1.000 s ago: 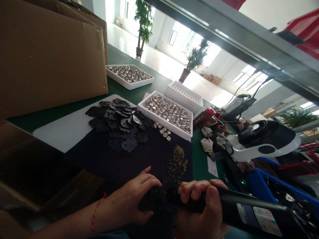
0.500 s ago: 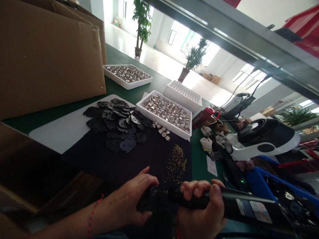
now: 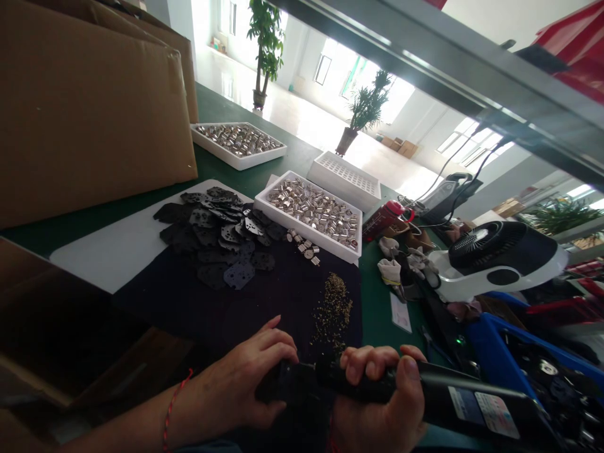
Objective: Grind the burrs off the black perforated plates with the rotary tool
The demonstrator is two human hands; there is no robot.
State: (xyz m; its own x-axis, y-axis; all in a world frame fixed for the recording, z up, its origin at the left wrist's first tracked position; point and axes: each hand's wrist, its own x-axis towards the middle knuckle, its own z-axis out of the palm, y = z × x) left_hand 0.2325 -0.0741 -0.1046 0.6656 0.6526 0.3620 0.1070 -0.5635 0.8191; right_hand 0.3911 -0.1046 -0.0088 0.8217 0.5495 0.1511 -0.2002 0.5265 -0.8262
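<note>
My left hand (image 3: 257,371), with a red string on its wrist, curls its fingers and thumb round a dark part (image 3: 283,380) whose outline is hard to make out. My right hand (image 3: 384,390) is wrapped round a black electric screwdriver (image 3: 453,393), its bit pointing left and reaching the dark part. Beyond my hands lie a pile of small brass screws (image 3: 335,305), a heap of black perforated plates (image 3: 226,233) and a few loose silver cylinders (image 3: 307,250) on a dark cloth (image 3: 179,296).
A white tray of silver cylinders (image 3: 262,204) stands behind the cloth, another tray (image 3: 243,165) farther back. A large cardboard box (image 3: 94,113) is at left. At right are a red bottle (image 3: 384,217), a black-and-white fan (image 3: 500,258) and a blue bin (image 3: 500,352).
The view has shifted very slightly. Both hands keep their grips, and the screwdriver still reaches the dark part, its tip slightly farther left in the picture.
</note>
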